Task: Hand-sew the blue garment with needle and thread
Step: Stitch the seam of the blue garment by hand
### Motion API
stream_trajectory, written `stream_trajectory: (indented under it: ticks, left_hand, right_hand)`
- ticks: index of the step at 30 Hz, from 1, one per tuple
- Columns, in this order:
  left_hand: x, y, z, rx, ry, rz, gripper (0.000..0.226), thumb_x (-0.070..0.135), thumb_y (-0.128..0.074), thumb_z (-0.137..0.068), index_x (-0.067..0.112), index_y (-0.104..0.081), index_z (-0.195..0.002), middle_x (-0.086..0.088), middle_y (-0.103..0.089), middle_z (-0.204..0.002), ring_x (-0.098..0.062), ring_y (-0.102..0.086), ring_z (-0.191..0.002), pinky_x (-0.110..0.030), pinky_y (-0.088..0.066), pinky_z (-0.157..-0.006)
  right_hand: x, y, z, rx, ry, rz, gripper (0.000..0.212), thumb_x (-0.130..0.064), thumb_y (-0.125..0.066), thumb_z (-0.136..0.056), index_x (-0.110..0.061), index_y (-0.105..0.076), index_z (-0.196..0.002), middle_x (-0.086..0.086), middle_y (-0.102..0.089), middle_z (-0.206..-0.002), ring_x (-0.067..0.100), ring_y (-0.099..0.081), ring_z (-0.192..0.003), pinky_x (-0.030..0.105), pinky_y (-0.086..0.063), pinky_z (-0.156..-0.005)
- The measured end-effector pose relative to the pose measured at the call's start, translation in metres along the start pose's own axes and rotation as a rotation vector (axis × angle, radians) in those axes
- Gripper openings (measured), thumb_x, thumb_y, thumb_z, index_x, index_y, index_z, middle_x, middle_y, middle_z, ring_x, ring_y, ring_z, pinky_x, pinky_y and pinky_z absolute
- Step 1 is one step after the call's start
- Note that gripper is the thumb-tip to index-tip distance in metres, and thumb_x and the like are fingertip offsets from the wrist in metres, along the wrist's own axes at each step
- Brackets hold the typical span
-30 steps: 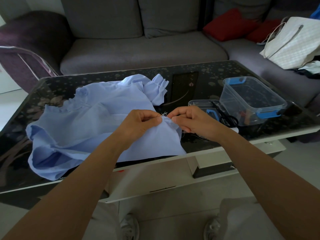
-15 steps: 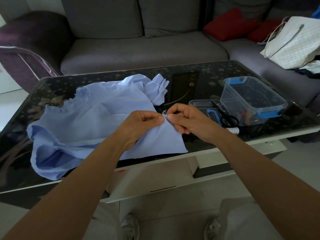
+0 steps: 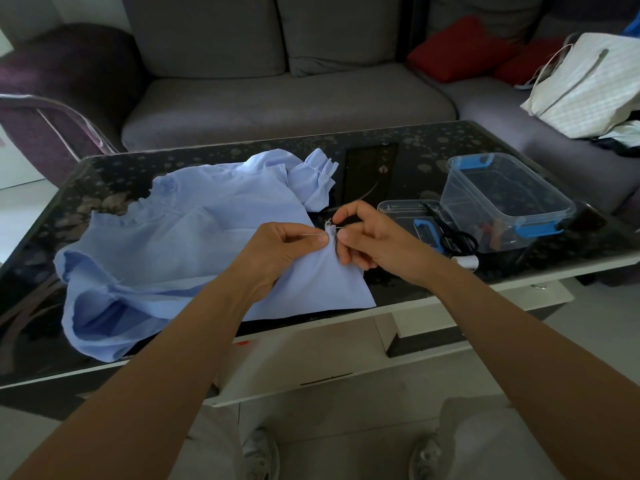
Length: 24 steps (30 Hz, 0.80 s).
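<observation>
Blue garment (image 3: 194,244) lies spread on the dark surface (image 3: 398,174), its near corner lifted. Left hand (image 3: 287,247) pinches that corner. Right hand (image 3: 374,240) pinches it alongside, with the fingertips nearly meeting.

Head-worn camera looks forward and down, close over the table (image 3: 433,136), sofa (image 3: 277,105) beyond.

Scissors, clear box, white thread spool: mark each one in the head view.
scissors (image 3: 460,241), head view, on the black handle loops.
clear box (image 3: 485,220), head view, on its near wall.
white thread spool (image 3: 467,262), head view, on its side, near the table's front edge.
</observation>
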<state>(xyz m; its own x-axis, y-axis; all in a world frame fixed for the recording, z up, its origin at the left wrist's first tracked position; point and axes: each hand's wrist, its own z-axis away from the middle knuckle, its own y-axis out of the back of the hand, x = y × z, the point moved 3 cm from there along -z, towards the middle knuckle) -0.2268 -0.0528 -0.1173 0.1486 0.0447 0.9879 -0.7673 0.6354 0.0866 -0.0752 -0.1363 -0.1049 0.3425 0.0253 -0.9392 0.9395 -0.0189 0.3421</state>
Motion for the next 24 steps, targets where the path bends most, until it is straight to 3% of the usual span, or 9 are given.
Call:
stream_trajectory:
  ticks: [3,7,10,12,15,17,19,21,24]
  left_hand:
    - [-0.001,-0.002,0.0,0.008,0.008,-0.016,0.005,0.014,-0.071,-0.085,0.014,-0.076,-0.084,0.003,-0.076,-0.081,-0.004,-0.07,-0.076,-0.014,-0.055,-0.071]
    - [0.0,0.002,0.0,0.097,0.0,-0.057,0.005,0.017,-0.074,-0.084,0.014,-0.077,-0.081,-0.003,-0.076,-0.083,-0.013,-0.072,-0.082,-0.023,-0.057,-0.078]
    - [0.0,0.001,0.001,0.111,-0.008,-0.11,0.006,0.019,-0.075,-0.083,0.014,-0.079,-0.082,-0.008,-0.076,-0.087,-0.025,-0.071,-0.091,-0.035,-0.056,-0.088]
    - [0.001,-0.001,0.001,0.103,-0.015,-0.153,0.005,0.017,-0.074,-0.084,0.015,-0.078,-0.083,-0.008,-0.076,-0.087,-0.026,-0.07,-0.092,-0.035,-0.055,-0.088]
    - [0.001,-0.002,0.002,0.094,-0.012,-0.174,0.006,0.017,-0.073,-0.084,0.014,-0.078,-0.083,-0.011,-0.075,-0.086,-0.027,-0.07,-0.089,-0.033,-0.055,-0.084]
    - [-0.001,-0.002,0.002,0.125,-0.003,-0.194,0.008,0.018,-0.074,-0.084,0.012,-0.078,-0.08,-0.012,-0.074,-0.081,-0.023,-0.068,-0.076,-0.024,-0.052,-0.069]
    - [-0.003,0.001,0.0,0.198,0.004,-0.23,0.013,0.017,-0.074,-0.084,0.011,-0.075,-0.073,-0.004,-0.07,-0.071,-0.015,-0.062,-0.067,-0.016,-0.046,-0.058]
    - [-0.005,0.006,-0.002,0.266,0.009,-0.226,0.015,0.017,-0.074,-0.084,0.011,-0.074,-0.07,0.0,-0.069,-0.07,-0.014,-0.062,-0.069,-0.019,-0.048,-0.062]
    - [-0.003,0.011,-0.002,0.317,-0.019,-0.184,0.011,0.016,-0.072,-0.086,0.012,-0.075,-0.076,0.002,-0.072,-0.079,-0.011,-0.064,-0.076,-0.022,-0.051,-0.073]
  right_hand:
    - [0.002,-0.004,-0.003,0.005,0.004,0.039,0.016,-0.012,-0.046,-0.102,-0.007,-0.045,-0.117,0.006,-0.064,-0.077,0.011,-0.055,-0.061,0.014,-0.045,-0.059]
    - [0.01,0.0,-0.009,0.207,0.123,0.265,0.018,-0.016,-0.06,-0.094,-0.015,-0.054,-0.111,-0.003,-0.061,-0.102,0.005,-0.058,-0.095,0.015,-0.045,-0.083]
    - [0.007,-0.001,-0.009,0.259,0.265,0.326,0.016,-0.021,-0.066,-0.089,-0.015,-0.063,-0.104,-0.002,-0.06,-0.103,0.005,-0.056,-0.097,0.01,-0.042,-0.084]
    - [0.006,-0.004,-0.009,0.241,0.308,0.347,0.015,-0.024,-0.065,-0.088,-0.013,-0.068,-0.097,-0.005,-0.06,-0.099,0.004,-0.056,-0.095,0.01,-0.041,-0.085]
    - [0.004,-0.008,-0.01,0.262,0.38,0.36,0.023,-0.033,-0.063,-0.087,-0.011,-0.068,-0.09,-0.004,-0.057,-0.098,0.006,-0.056,-0.095,0.014,-0.044,-0.087]
    - [0.0,-0.009,-0.009,0.311,0.442,0.358,0.026,-0.033,-0.059,-0.088,-0.007,-0.066,-0.087,0.002,-0.058,-0.1,0.008,-0.055,-0.097,0.016,-0.043,-0.089]
    - [-0.008,-0.008,-0.007,0.35,0.463,0.269,0.023,-0.028,-0.057,-0.09,-0.005,-0.061,-0.089,0.005,-0.059,-0.105,0.008,-0.057,-0.102,0.017,-0.045,-0.091]
    - [-0.012,-0.001,-0.006,0.41,0.406,0.045,0.023,-0.027,-0.055,-0.092,-0.005,-0.056,-0.096,0.007,-0.065,-0.109,0.013,-0.063,-0.106,0.025,-0.049,-0.095]
    - [-0.009,0.023,-0.001,0.598,0.307,-0.413,0.017,-0.021,-0.049,-0.099,-0.004,-0.049,-0.102,0.006,-0.067,-0.083,0.019,-0.068,-0.082,0.037,-0.056,-0.087]
